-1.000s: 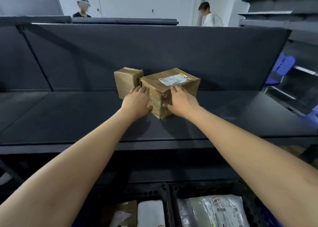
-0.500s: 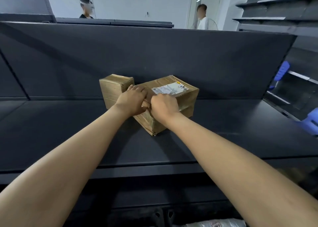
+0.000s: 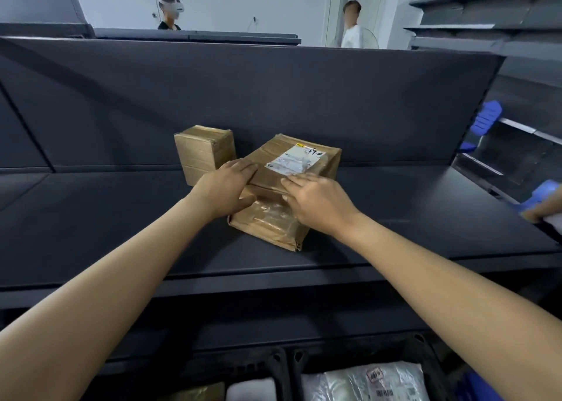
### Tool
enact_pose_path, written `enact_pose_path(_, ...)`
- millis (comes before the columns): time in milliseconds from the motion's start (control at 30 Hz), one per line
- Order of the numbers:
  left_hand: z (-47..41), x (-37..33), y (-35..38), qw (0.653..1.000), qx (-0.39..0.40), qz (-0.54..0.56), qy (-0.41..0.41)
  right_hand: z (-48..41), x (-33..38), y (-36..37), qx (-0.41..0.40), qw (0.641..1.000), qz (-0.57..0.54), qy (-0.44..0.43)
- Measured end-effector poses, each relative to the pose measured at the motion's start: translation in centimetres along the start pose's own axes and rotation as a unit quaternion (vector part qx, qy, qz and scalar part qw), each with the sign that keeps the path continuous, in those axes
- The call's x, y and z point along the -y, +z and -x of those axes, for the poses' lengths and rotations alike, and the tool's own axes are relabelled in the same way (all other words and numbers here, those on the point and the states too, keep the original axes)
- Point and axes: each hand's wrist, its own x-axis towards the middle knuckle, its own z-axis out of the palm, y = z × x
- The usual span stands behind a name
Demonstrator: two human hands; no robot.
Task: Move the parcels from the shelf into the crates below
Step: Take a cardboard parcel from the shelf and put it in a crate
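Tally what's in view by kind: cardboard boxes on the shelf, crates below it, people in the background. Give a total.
Cardboard boxes on the shelf: 2 (small box, labelled box)
Crates below: 2 (left crate, right crate)
People in the background: 2 (person with a headset, person in a white top)
Total: 6

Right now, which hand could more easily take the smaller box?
Left. The left hand lies next to the small cardboard box; the right hand is farther off, toward the other side of the labelled cardboard box.
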Motion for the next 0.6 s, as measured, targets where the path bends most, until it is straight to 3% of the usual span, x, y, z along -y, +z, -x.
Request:
enact_pose_path(100, 2.1, -1.0, -0.6, 0.994, -0.039, 0.099, 0.002, 2.4, -0.1, -1.5, -0.059, 0.997, -0.009, -0.045)
enact_pose_path(167, 3.6, -1.9, -1.4, 0.976, -0.051, 0.208, -0.046, 3.9, 0.0, -2.3, -0.101, 0.991, -0.009, -0.083)
enact_pose_path(233, 5.2, -2.9, -2.4, 0.946, -0.009, 0.306, -0.103, 5.3, 0.4, -3.0, -0.13, 0.985, -0.019, -0.109)
enact_pose_path(300, 6.5, -3.5, -3.0, 0.896, 0.055, 0.42, -0.133, 6.7, 0.7, -3.7, -0.148, 0.98, -0.02, -0.131)
enact_pose_path(367, 7.3, -4.0, -3.1, 0.82, 0.077, 0.545, -0.158, 8.2, 1.1, -4.2, -0.161, 0.976, -0.025, -0.146)
enact_pose_path(467, 8.2, -4.7, -3.0, 0.719, 0.131, 0.636, -0.246, 10.3, 1.6, -4.5, -0.171, 0.972, -0.037, -0.16)
enact_pose_path(533, 8.6, -5.5, -2.8, 0.673, 0.158, 0.654, -0.307, 11.4, 1.8, -4.7, -0.169, 0.971, -0.043, -0.161)
enact_pose_path(600, 9.0, -6.4, -2.5, 0.655, 0.16, 0.652, -0.347, 12.2, 1.8, -5.2, -0.15, 0.975, -0.041, -0.157)
